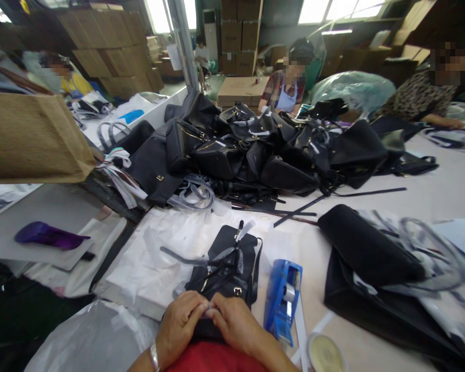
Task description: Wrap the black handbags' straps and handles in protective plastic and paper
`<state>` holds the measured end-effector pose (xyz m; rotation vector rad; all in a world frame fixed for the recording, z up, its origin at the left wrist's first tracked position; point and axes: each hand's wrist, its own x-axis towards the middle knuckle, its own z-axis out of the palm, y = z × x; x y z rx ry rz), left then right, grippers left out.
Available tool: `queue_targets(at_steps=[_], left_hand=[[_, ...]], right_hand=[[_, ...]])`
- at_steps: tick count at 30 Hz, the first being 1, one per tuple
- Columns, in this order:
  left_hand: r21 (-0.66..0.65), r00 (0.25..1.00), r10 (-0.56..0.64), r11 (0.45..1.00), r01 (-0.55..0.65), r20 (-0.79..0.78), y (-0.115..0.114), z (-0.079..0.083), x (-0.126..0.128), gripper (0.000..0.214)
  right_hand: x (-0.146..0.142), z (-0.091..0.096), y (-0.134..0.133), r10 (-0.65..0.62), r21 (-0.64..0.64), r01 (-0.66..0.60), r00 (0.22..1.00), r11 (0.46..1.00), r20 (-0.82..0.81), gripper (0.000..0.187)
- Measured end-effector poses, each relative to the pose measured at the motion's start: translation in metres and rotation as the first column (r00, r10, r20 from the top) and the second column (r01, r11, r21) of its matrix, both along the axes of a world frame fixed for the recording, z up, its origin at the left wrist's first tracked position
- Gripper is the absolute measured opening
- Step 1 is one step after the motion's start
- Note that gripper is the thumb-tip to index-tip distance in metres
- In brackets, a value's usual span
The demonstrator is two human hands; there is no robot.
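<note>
A small black bag (228,237) lies on the table in front of me, with a gold buckle and thin straps partly wrapped in clear film. My left hand (184,316) and my right hand (235,319) meet at the bag's near end, fingers bent in a pinch. Thumbs and fingertips almost touch over a small pale bit between them, too small to name. Part of the bag's near end is hidden beneath both hands. Just right of my right hand stands a blue tape dispenser (276,297) with a roll in it.
A heap of black bags (240,150) fills the table's far side. Larger black bags (372,258) lie at right. A tape roll (325,352) sits near the front edge. At left are a tan bag (31,137) and a purple object (50,236). Several people sit beyond.
</note>
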<state>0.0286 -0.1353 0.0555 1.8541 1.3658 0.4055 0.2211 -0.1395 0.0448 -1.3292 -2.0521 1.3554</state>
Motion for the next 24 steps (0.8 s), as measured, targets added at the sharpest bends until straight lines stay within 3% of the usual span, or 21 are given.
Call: queue_targets(at_steps=[5,9,12,15,20,24], left_hand=[[-0.049,0.995,0.094,0.994,-0.096,-0.035,0.009,0.000,0.004,0.034],[-0.089,0.998,0.060,0.994,-0.061,-0.018,0.022,-0.004,0.008,0.038],[-0.089,0.997,0.056,0.994,-0.060,-0.045,0.044,-0.011,0.003,0.034],[-0.069,0.992,0.042,0.996,-0.050,-0.119,0.075,-0.030,-0.007,0.022],[-0.057,0.938,0.011,0.998,-0.033,-0.346,0.118,-0.074,-0.020,0.045],[-0.119,0.914,-0.057,0.993,0.010,-0.402,0.131,-0.095,-0.022,0.027]], right_hand=[[-0.001,-0.008,-0.002,-0.056,-0.056,0.053,0.997,0.997,-0.059,0.038],[-0.013,-0.021,0.010,-0.043,0.010,0.043,0.998,0.999,0.045,0.016],[-0.025,-0.029,0.037,-0.068,0.063,0.059,0.988,0.996,0.140,0.010],[-0.034,-0.040,0.072,-0.101,0.066,0.088,0.971,0.994,0.215,0.016],[-0.049,-0.068,0.113,-0.069,-0.007,0.075,0.942,0.997,0.329,0.052],[-0.059,-0.083,0.125,-0.029,-0.026,0.042,0.930,0.999,0.366,0.048]])
